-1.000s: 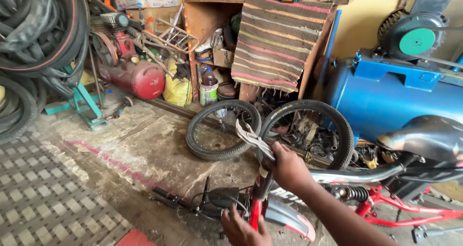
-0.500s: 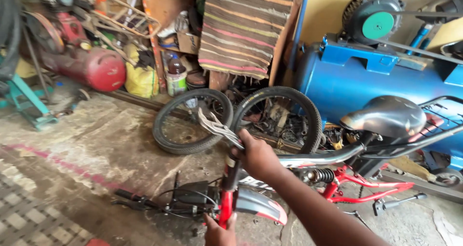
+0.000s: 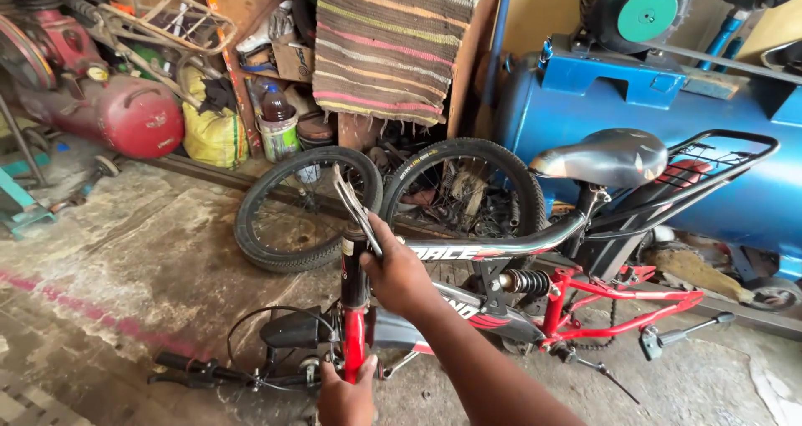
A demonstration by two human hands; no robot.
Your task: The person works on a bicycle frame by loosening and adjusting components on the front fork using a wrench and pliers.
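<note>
We see the right hand closed round a pair of grey pliers at the head tube of a red-and-black bike, which lies tilted on the concrete floor. The left hand sits just below, wrapped on the red fork; handlebars lie to its left. Beyond the right hand, two loose tyres lean nr a striped cloth. Far left of both hands: red tank, yellow sack, a dark bottle in a labelled tub. Right of the hands: grey saddle, blue compressor tank w/ green pulley disc.
</note>
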